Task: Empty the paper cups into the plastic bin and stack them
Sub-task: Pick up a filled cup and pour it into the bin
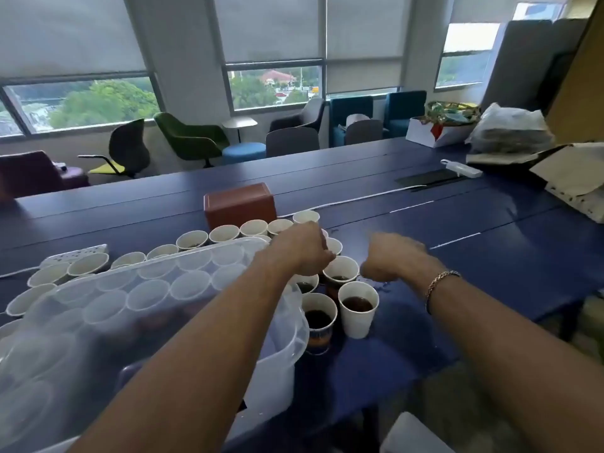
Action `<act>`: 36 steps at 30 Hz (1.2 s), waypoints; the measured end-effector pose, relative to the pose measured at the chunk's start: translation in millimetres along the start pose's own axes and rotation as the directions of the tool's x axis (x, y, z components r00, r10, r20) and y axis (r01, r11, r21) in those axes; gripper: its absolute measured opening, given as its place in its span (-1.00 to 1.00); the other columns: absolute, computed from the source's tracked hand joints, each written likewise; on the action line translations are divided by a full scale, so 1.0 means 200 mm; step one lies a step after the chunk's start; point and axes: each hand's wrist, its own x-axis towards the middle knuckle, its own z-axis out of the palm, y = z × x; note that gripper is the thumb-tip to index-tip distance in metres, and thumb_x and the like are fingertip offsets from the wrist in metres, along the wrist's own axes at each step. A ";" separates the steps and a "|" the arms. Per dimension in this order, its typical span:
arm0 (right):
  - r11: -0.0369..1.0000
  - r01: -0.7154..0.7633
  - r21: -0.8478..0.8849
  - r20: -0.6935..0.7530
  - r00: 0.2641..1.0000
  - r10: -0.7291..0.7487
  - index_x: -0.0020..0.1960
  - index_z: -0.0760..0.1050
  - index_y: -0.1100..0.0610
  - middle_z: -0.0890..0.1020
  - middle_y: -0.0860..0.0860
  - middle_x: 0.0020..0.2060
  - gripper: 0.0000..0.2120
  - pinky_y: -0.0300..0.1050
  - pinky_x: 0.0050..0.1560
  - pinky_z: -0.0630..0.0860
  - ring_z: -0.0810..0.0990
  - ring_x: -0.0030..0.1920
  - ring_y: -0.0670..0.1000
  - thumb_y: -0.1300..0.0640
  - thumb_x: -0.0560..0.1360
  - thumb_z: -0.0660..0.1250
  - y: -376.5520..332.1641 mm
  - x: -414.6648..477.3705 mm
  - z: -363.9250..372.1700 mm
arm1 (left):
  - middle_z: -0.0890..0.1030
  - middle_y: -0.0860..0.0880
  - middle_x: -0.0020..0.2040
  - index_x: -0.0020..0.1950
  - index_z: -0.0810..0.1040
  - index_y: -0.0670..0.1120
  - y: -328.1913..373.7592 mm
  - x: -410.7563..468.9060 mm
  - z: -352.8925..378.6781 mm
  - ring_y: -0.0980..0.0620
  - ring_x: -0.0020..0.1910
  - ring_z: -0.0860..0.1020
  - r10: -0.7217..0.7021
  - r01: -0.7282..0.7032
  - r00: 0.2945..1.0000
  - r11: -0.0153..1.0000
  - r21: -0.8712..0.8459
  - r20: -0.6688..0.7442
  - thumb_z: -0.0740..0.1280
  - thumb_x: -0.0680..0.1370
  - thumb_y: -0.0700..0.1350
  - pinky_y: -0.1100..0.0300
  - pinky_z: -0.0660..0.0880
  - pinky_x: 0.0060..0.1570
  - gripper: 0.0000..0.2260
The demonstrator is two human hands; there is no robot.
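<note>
From the head camera, a long dark blue table runs through an office lounge with blinds half down over wide windows and armchairs behind. A brown box stands mid-table.

The translucent plastic bin sits at the near left edge. White paper cups curve around its far side; others, just right of it, hold dark liquid.

The left hand curls over these cups, fingertips at one rim; whether it grips is unclear. The right hand is blurred and curled, grip unclear.
</note>
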 end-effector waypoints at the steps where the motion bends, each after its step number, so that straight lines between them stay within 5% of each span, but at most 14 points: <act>1: 1.000 -0.011 0.003 0.054 0.998 0.011 -0.24 0.43 0.13 0.57 0.04 -0.28 -0.91 -0.17 -0.22 0.46 0.58 -0.28 0.07 0.12 0.35 0.31 0.03 0.00 0.04 | 0.55 -0.03 -0.24 -0.19 0.62 -0.05 0.01 0.00 0.02 -0.10 -0.14 0.56 -0.001 0.000 1.000 1.000 0.014 0.031 0.33 0.54 0.10 0.11 0.51 -0.12 -0.75; 5: 0.985 -0.095 0.146 0.187 0.980 0.066 -0.26 0.53 0.17 0.65 0.06 -0.38 -0.95 -0.08 -0.22 0.63 0.66 -0.42 0.04 0.20 0.36 0.33 0.07 0.03 0.22 | 0.60 -0.07 -0.13 -0.06 0.65 -0.07 0.02 0.00 0.07 -0.10 -0.18 0.53 -0.029 0.025 0.998 0.997 0.077 0.049 0.31 0.54 0.13 0.10 0.46 -0.16 -0.72; 10: 0.989 -0.086 0.122 0.137 0.988 0.069 -0.38 0.45 0.20 0.52 0.06 -0.46 -0.90 -0.23 -0.45 0.33 0.50 -0.43 0.04 0.32 0.27 0.34 0.11 0.03 0.28 | 0.63 -0.09 -0.01 0.07 0.64 -0.06 0.05 -0.02 0.06 -0.12 -0.11 0.52 -0.040 0.034 0.998 0.991 0.132 0.041 0.28 0.54 0.15 0.02 0.53 -0.04 -0.67; 13: 0.992 -0.074 0.098 0.150 0.987 0.059 -0.45 0.49 0.22 0.53 0.02 -0.60 -0.89 -0.24 -0.45 0.39 0.53 -0.48 0.03 0.32 0.24 0.32 0.13 0.00 0.20 | 0.63 -0.07 0.06 0.11 0.64 -0.01 0.09 -0.06 0.03 -0.12 0.03 0.54 -0.019 0.016 1.000 0.985 0.170 0.016 0.24 0.56 0.18 -0.04 0.52 0.07 -0.66; 16: 0.989 -0.027 0.145 0.129 0.992 0.008 -0.50 0.55 0.24 0.56 0.05 -0.62 -0.77 -0.19 -0.44 0.52 0.60 -0.49 0.04 0.32 0.30 0.26 0.11 -0.05 0.01 | 0.61 -0.05 -0.01 -0.04 0.62 -0.07 0.14 -0.11 -0.03 -0.09 0.02 0.54 0.002 0.003 1.000 0.985 0.174 -0.030 0.16 0.60 0.22 0.02 0.46 -0.01 -0.59; 19: 0.961 0.037 0.276 0.031 0.998 -0.048 -0.42 0.59 0.27 0.63 0.14 -0.49 -0.74 -0.17 -0.43 0.56 0.59 -0.51 0.06 0.34 0.38 0.23 0.04 -0.10 -0.21 | 0.58 -0.03 -0.20 -0.25 0.53 -0.06 0.16 -0.13 -0.15 -0.05 -0.16 0.53 0.000 0.004 0.999 0.997 0.077 -0.048 0.12 0.63 0.21 0.07 0.44 -0.13 -0.56; 24: 0.913 0.118 0.391 -0.130 0.989 -0.072 -0.38 0.57 0.27 0.58 0.08 -0.54 -0.72 -0.27 -0.54 0.41 0.48 -0.58 -0.02 0.23 0.48 0.25 -0.17 -0.09 -0.49 | 0.68 -0.13 -0.12 -0.10 0.57 -0.14 0.07 -0.14 -0.42 -0.05 -0.27 0.68 -0.030 0.013 0.997 0.978 -0.210 -0.077 0.16 0.64 0.00 0.10 0.61 -0.20 -0.70; 30: 0.886 0.251 0.390 -0.210 0.961 -0.180 -0.09 0.62 0.23 0.64 0.13 -0.23 -0.79 -0.18 -0.40 0.44 0.55 -0.33 0.03 0.15 0.56 0.26 -0.49 0.03 -0.56 | 0.65 -0.08 -0.24 -0.09 0.56 -0.14 -0.21 -0.16 -0.67 0.03 -0.37 0.68 -0.114 0.048 0.986 0.895 -0.443 -0.122 0.15 0.66 -0.06 0.18 0.65 -0.29 -0.73; 32: 0.782 0.327 0.530 -0.235 0.943 -0.235 0.02 0.59 0.17 0.61 0.06 -0.14 -0.73 -0.14 -0.25 0.52 0.58 -0.19 0.02 0.00 0.61 0.23 -0.57 0.02 -0.55 | 0.61 -0.03 -0.32 -0.17 0.54 -0.12 -0.31 -0.18 -0.71 0.10 -0.45 0.64 -0.148 0.068 0.976 0.904 -0.421 -0.160 0.16 0.66 -0.06 0.29 0.57 -0.40 -0.71; 34: 0.564 0.296 0.771 -0.171 0.949 -0.265 0.08 0.53 0.04 0.59 -0.05 -0.06 -0.62 -0.10 -0.13 0.54 0.59 -0.04 -0.02 -0.25 0.55 0.22 -0.64 -0.01 -0.51 | 0.65 -0.08 -0.27 -0.10 0.57 -0.14 -0.40 -0.22 -0.72 0.04 -0.38 0.68 -0.184 0.099 0.971 0.888 -0.449 -0.151 0.15 0.66 -0.04 0.15 0.65 -0.26 -0.72; 36: 0.504 0.289 0.814 -0.097 0.923 -0.373 0.21 0.47 -0.02 0.55 -0.06 0.10 -0.48 -0.07 -0.05 0.54 0.55 0.08 -0.01 -0.35 0.44 0.26 -0.69 -0.03 -0.43 | 0.68 -0.13 -0.16 0.01 0.59 -0.15 -0.46 -0.29 -0.71 -0.03 -0.30 0.70 -0.219 0.133 0.967 0.869 -0.476 -0.129 0.15 0.66 -0.02 0.03 0.67 -0.15 -0.71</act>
